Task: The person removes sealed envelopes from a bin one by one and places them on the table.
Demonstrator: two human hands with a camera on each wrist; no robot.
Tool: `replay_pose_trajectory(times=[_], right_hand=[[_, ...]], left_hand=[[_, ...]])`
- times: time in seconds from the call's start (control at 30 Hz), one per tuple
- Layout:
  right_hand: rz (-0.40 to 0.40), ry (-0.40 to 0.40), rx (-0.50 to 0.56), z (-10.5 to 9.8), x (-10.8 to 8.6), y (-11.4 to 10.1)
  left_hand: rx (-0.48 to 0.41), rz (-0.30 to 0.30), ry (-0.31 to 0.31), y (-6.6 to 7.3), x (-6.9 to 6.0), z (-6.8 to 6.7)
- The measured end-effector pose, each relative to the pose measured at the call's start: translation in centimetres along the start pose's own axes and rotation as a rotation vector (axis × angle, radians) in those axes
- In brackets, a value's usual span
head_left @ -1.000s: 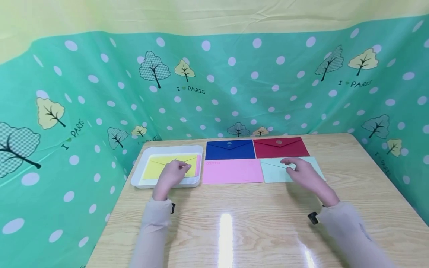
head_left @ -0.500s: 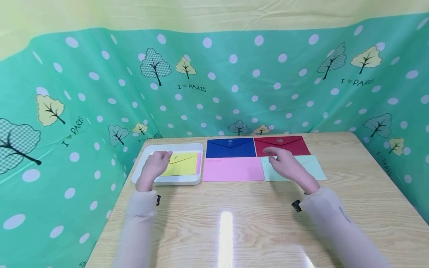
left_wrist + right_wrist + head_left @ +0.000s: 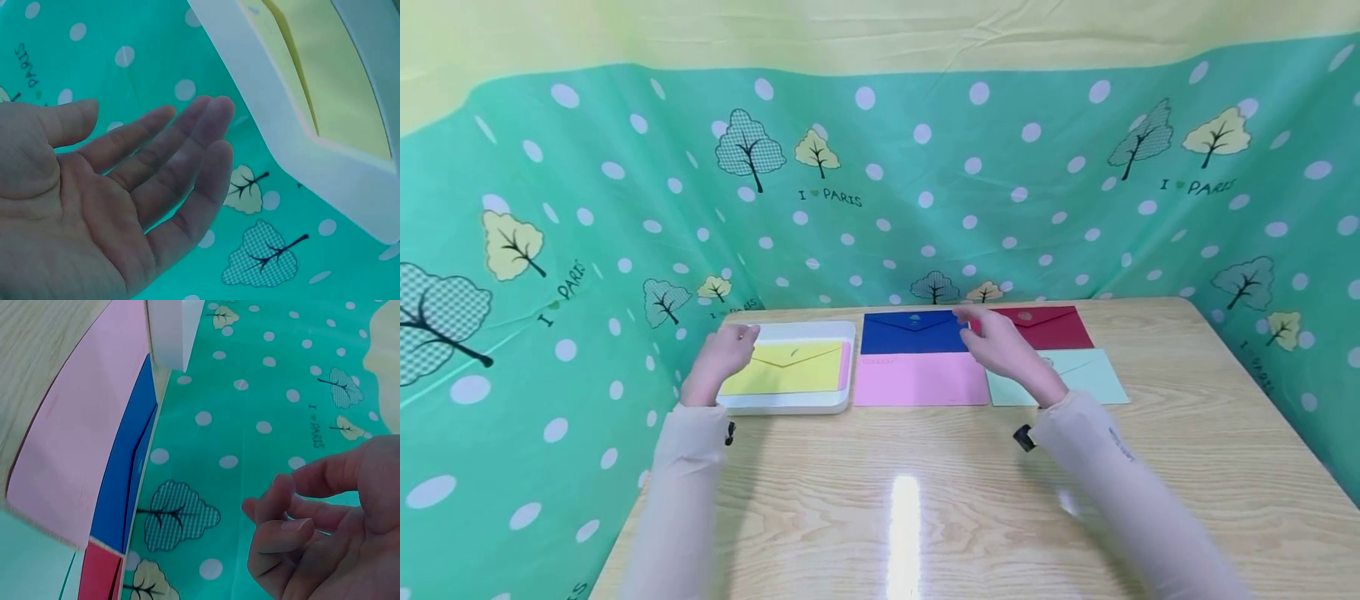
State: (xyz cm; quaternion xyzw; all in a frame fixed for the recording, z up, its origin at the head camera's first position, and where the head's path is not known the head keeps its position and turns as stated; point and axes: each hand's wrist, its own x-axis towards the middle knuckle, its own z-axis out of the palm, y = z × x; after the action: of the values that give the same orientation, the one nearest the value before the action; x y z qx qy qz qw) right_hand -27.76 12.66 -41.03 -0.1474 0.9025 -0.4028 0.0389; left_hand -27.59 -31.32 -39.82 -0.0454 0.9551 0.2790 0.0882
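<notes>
- Plainly, we see one green cloth (image 3: 925, 229), repeatedly lettered "I" heart "PARIS";
- one wooden table (image 3: 820, 500);
- one white tray (image 3: 797, 407), one yellow envelope (image 3: 797, 377) inside, with a pink edge (image 3: 846, 367) showing;
- four more, two by two: blue envelope (image 3: 910, 338), red envelope (image 3: 1047, 330), pink envelope (image 3: 921, 385) (print illegible to us), mint envelope (image 3: 1092, 375);
- two empty hands, apart, fingers loosely bent; left hand (image 3: 722, 354) near the tray, right hand (image 3: 1000, 343) near blue and red.

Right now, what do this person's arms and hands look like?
The left hand and right hand are bare, with no gloves or rings showing. The left sleeve and right sleeve are long, pale and off-white. A small black piece shows at the end of each. The right one also carries a small dark marking, too small to read.
</notes>
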Motion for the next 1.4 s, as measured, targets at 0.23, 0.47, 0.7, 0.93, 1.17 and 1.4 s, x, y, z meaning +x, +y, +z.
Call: replay_pose_trajectory(times=[0.23,0.47,0.7,0.93,1.17,1.4], right_hand=[[0.003,-0.029,0.110,1.3,1.7,-1.6],[0.036,-0.088,0.234,3.4,3.5,-3.2],[0.061,-0.151,0.254,7.1,5.1,-4.9],[0.051,-0.236,0.266,11.6,5.4,-7.0],[0.151,-0.257,0.423,14.7,6.6,-7.2],[0.242,-0.316,0.629,16.8,6.1,-9.1]], left_hand=[[0.011,-0.060,-0.067,-0.7,0.5,-1.0],[0.008,-0.122,-0.134,-1.6,1.2,-1.1],[-0.004,-0.214,-0.169,-2.8,2.4,-0.4],[-0.034,-0.250,-0.178,-3.3,3.0,0.1],[-0.070,-0.294,-0.192,-3.7,3.3,0.1],[-0.052,-0.292,-0.206,-4.0,3.2,0.2]])
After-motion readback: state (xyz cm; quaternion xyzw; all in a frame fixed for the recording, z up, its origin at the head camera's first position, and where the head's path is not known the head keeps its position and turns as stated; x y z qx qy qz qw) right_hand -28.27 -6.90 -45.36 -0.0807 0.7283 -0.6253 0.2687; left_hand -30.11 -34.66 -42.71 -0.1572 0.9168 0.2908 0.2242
